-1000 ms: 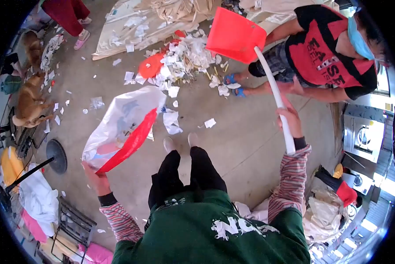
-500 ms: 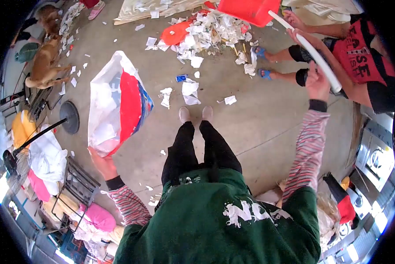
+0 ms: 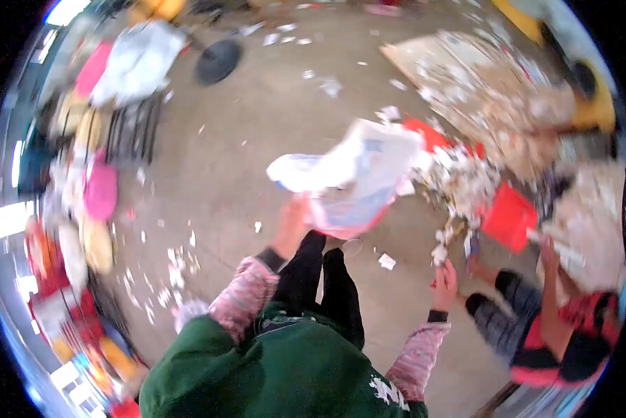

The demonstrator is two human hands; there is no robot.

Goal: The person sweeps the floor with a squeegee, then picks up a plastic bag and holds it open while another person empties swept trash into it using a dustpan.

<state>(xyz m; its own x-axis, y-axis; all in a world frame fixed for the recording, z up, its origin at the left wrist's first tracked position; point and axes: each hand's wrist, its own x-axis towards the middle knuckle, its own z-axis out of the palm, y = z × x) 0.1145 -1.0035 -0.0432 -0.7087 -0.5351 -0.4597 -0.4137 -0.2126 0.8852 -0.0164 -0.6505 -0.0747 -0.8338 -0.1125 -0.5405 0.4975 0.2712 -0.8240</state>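
My left hand (image 3: 293, 224) grips the near edge of a white plastic bag (image 3: 368, 164) with blue and reddish parts, held out over the floor ahead of my legs. To the right, my right hand (image 3: 444, 284) is away from the bag, its fingers partly curled; whether they hold anything is too blurred to tell. Beyond it another person (image 3: 563, 334) in a red and black shirt holds the pale handle of a red dustpan (image 3: 509, 217). The dustpan is beside a heap of paper scraps (image 3: 459, 177).
A crumpled beige sheet (image 3: 480, 90) spreads behind the heap. Paper bits are scattered over the concrete floor (image 3: 208, 174). At the left are a round black stand base (image 3: 219, 61), a dark metal rack (image 3: 133, 132), and pink (image 3: 100, 187) and white bundles of cloth (image 3: 142, 63).
My view has turned left. The bag has swung to the right with my left hand. My right hand is now apart from the dustpan handle, and the other person holds the dustpan lower, by the heap.
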